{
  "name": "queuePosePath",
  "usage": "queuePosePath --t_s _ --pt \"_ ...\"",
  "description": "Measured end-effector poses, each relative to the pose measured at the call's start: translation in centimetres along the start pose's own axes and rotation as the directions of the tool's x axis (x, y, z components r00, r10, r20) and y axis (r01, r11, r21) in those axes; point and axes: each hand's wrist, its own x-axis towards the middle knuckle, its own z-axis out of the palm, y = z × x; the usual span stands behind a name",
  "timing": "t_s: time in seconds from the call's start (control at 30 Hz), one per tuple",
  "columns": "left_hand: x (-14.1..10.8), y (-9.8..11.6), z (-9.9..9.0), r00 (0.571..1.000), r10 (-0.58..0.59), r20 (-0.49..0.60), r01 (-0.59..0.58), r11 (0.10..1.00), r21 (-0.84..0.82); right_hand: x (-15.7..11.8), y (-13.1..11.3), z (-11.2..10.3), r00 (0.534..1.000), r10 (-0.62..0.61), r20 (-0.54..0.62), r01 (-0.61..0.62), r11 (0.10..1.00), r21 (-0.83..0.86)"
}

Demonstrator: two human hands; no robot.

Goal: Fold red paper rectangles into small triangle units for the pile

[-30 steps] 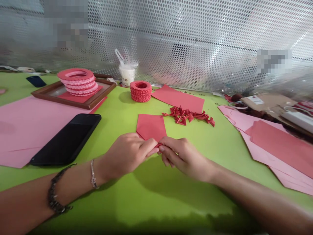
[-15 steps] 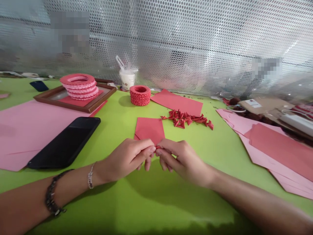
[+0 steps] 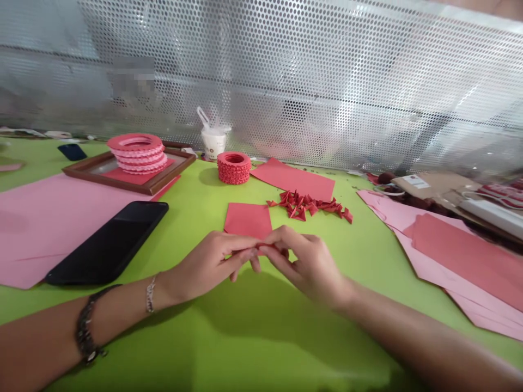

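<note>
My left hand [image 3: 210, 267] and my right hand [image 3: 312, 265] meet above the green table. Both pinch one small red paper piece [image 3: 260, 246], mostly hidden by the fingertips. Just beyond them a red paper sheet [image 3: 248, 218] lies flat. Behind my right hand, small folded red paper pieces [image 3: 300, 204] are heaped in a loose row. A larger red sheet [image 3: 295, 178] lies past the heap. Farther back stands a stack of red paper rings [image 3: 234, 168].
A black phone [image 3: 110, 242] and pink sheets [image 3: 36, 223] lie at the left, with a wooden frame [image 3: 151, 187] bearing pink and red rings [image 3: 141, 158] behind. A white cup [image 3: 213, 143] stands by the perforated metal screen [image 3: 261, 71]. Pink and red papers [image 3: 461, 250] lie right.
My right hand's fingers have shifted and bent more around the small red piece, while my left fingers look straighter. The view has tilted, so background things appear slightly lower.
</note>
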Motion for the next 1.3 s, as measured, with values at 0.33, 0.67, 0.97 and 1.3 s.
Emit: queuePosePath --t_s 0.33,0.67,0.97,1.3 --pt "-0.1 -0.5 -0.3 0.944 0.307 -0.122 -0.242 0.894 0.377 0.2 -0.3 -0.2 0.986 -0.155 -0.063 0.159 0.985 0.068" --pt "-0.1 -0.7 -0.6 0.963 0.257 -0.081 -0.202 0.889 0.411 0.8 -0.7 -0.3 0.999 0.041 -0.007 -0.034 0.918 0.396" --pt "-0.2 -0.5 -0.8 0.98 0.195 -0.049 -0.165 0.919 0.359 0.9 -0.3 -0.1 0.965 0.168 0.202 -0.252 0.809 0.531" --pt "1.0 -2.6 -1.3 0.986 -0.12 -0.12 0.154 0.927 0.342 3.0 6.0 -2.7 0.908 0.401 -0.118 -0.409 0.912 -0.042"
